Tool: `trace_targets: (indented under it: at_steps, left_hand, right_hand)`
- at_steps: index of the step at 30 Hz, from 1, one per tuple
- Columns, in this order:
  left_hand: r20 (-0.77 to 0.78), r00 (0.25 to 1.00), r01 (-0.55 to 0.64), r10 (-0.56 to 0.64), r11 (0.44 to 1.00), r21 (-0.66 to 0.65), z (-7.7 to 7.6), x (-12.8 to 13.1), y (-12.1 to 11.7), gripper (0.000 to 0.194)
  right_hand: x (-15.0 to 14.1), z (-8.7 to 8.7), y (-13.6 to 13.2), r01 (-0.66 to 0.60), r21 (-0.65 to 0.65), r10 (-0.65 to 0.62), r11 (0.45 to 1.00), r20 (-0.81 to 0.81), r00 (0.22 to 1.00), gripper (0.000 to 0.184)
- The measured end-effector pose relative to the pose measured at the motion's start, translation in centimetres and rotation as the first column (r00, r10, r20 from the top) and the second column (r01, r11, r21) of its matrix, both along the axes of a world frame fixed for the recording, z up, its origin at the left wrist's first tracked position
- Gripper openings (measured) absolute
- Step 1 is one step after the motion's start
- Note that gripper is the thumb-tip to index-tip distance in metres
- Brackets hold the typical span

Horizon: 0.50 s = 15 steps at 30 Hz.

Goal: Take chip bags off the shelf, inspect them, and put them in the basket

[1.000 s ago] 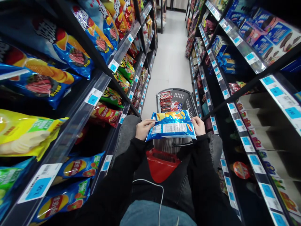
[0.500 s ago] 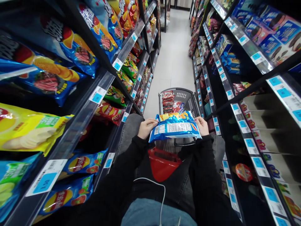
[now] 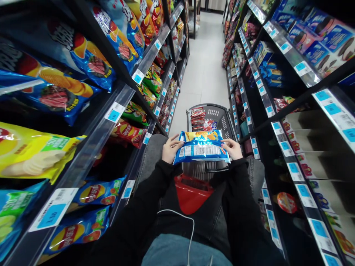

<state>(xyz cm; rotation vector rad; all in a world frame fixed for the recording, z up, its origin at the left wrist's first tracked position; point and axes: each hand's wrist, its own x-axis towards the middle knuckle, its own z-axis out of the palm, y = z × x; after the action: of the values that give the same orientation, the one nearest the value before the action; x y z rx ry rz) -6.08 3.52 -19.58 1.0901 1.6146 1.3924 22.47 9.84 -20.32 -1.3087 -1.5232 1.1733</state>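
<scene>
Both your hands shift a little from the frame half a second back: your left hand (image 3: 170, 148) now fans its fingers apart, your right hand (image 3: 233, 149) reaches farther in over the end it holds, and the blue snack bag (image 3: 203, 147) slides slightly to your left. You hold that bag between your hands, over the near side of the grey basket (image 3: 219, 118), with its printed text panel turned up toward you; whether it touches the basket underneath you cannot tell from here. Your left grasp looks loose, with fingertips at the bag's left end and one finger stretched clear; your right fingers and thumb pinch the right end. What your fingers do underneath is hidden. Inside the basket, toward its far left, sit red packets (image 3: 197, 119), and nearer than the basket, between your legs, is a red plastic piece (image 3: 191, 195). To the basket's left and right run stocked shelves. Judging by its puffed, shiny wrapper, your bag should be light and soft, slick under dry fingertips, with contents that probably crush easily. Its flat sealed ends look like the safest places for you to pinch; squeezing the plump middle would risk breakage.
</scene>
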Motion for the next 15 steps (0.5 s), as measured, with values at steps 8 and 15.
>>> trace_targets:
  at_steps: [8, 15]
  left_hand:
    - [-0.177, 0.977, 0.131, -0.115, 0.988, 0.081, 1.3, 0.1, -0.3, 0.028]
    - [-0.193, 0.973, 0.140, -0.129, 0.989, 0.044, 0.3, -0.6, -0.1, 0.030]
  right_hand:
    - [-0.5, -0.1, 0.1, 0.070, 0.016, -0.070, 0.997, -0.013, 0.997, 0.035]
    - [-0.8, 0.6, -0.2, 0.081, 0.023, -0.081, 0.996, -0.001, 0.997, 0.042]
